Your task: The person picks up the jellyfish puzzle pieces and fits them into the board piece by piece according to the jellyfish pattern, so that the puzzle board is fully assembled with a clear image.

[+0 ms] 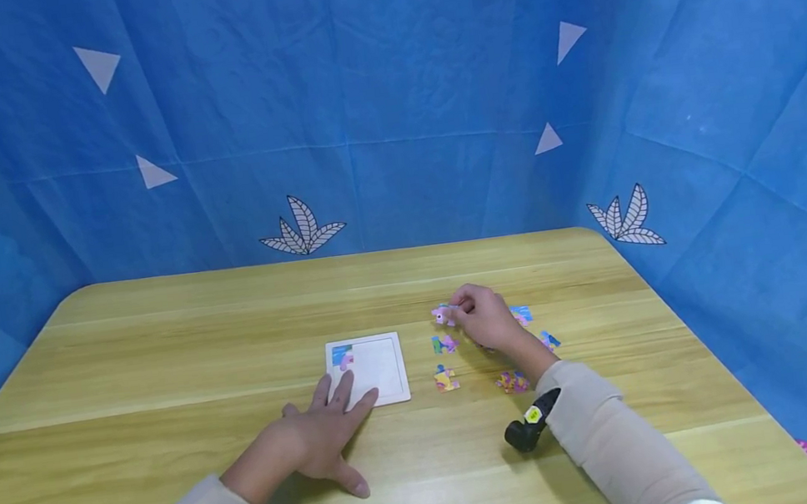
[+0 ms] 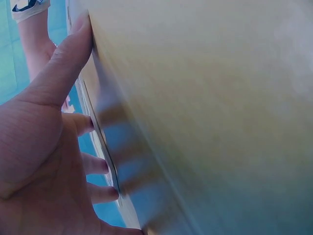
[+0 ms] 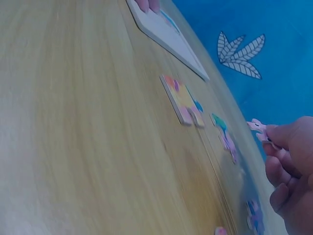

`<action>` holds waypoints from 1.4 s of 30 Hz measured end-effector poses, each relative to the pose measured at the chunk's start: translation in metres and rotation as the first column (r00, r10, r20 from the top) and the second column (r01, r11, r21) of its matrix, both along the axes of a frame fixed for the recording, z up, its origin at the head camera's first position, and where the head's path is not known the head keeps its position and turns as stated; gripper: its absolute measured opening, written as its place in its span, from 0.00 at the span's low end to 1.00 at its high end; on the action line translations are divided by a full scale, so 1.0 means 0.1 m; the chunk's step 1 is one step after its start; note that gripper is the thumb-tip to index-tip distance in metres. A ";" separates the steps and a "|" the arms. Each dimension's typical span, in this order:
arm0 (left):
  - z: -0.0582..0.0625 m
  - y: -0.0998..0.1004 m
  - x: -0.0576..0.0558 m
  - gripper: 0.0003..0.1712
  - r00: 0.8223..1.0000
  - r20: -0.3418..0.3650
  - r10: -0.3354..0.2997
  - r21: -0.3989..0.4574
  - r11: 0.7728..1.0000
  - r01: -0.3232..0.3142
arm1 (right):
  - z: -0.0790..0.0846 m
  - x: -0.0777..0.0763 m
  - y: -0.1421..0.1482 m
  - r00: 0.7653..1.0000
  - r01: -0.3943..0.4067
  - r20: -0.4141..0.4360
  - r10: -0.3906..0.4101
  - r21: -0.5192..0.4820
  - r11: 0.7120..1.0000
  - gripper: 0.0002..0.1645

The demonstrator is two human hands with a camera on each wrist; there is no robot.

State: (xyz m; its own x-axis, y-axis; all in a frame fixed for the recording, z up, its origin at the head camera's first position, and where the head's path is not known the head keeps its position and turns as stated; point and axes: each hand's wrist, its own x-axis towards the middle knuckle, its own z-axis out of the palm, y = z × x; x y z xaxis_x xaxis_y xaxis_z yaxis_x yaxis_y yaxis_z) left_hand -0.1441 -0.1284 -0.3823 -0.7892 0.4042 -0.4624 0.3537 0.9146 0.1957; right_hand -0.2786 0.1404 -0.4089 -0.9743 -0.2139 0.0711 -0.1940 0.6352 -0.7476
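My right hand [image 1: 489, 319] pinches a pink puzzle piece [image 1: 443, 314] between thumb and fingers, raised off the table in the right wrist view. My left hand [image 1: 324, 437] lies spread, its fingertips on the lower left part of a white square puzzle tray [image 1: 380, 368]. In the tray's upper left corner sits a blue and pink puzzle piece [image 1: 343, 356]. Nearest to the right hand lie a green and pink piece [image 1: 445, 344] and a yellow piece [image 1: 446, 378]. The right hand and forearm partly cover other pieces.
Right of the forearm lie a blue and pink piece [image 1: 521, 315] and a small blue piece [image 1: 550, 340]. A multicoloured piece [image 1: 512, 381] is beside the wrist. The wooden table [image 1: 195, 336] ends at a blue patterned cloth [image 1: 403, 185]. A black wrist device [image 1: 527, 430] hangs under the right sleeve.
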 end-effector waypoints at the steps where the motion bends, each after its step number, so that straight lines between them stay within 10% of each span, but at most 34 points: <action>1: 0.00 0.00 0.00 0.68 1.000 0.000 0.000 -0.001 1.000 0.000 | 0.00 0.00 -0.02 1.000 -0.003 -0.007 0.003 0.003 1.000 0.11; 42: -0.01 -0.01 -0.02 0.68 1.000 0.006 -0.001 -0.006 1.000 0.001 | -0.06 0.10 -0.68 0.976 -0.216 -0.004 0.216 -0.013 0.976 0.10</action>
State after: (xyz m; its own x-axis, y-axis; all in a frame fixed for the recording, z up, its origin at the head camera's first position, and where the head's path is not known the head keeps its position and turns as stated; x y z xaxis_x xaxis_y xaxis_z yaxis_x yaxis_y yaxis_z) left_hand -0.1461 -0.1292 -0.3832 -0.7862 0.4019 -0.4694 0.3535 0.9156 0.1919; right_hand -0.2681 0.0726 -0.4147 -0.9052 -0.4179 0.0773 -0.3269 0.5684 -0.7550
